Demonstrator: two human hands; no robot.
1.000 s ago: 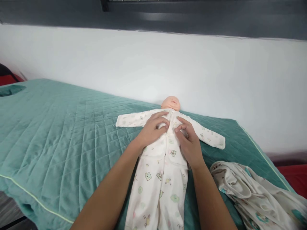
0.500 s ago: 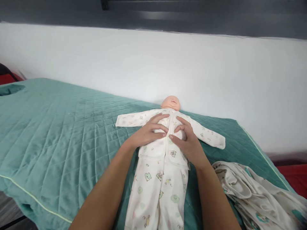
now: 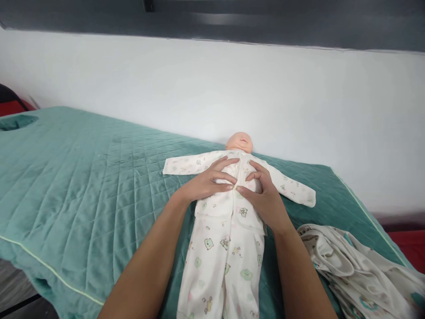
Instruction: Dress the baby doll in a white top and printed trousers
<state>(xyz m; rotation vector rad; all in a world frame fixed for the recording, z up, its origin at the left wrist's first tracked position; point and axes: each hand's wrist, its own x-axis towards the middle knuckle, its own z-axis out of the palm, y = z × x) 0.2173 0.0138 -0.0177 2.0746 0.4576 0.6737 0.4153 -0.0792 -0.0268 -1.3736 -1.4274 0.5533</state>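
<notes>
A baby doll (image 3: 239, 141) lies on its back on a teal quilted cover (image 3: 83, 177), head toward the wall. It wears a white printed top (image 3: 186, 165) with both sleeves spread out, and matching trousers (image 3: 226, 257). My left hand (image 3: 206, 184) rests on the left side of the doll's chest, thumb and fingers pressed on the top's front edge. On the right side of the chest my right hand (image 3: 265, 197) has curled fingers and pinches the other front edge. The two thumbs nearly meet at the centre opening.
A crumpled heap of printed white cloth (image 3: 358, 270) lies on the cover at the lower right. The white wall (image 3: 299, 110) runs just behind the doll's head. The cover has an oval hole (image 3: 16, 122) at the far left. Its near edge drops off at the lower left.
Both hands slid slightly down the chest and their fingertips drew together at the top's centre opening. The view shifted a little, so the doll sits slightly further right.
</notes>
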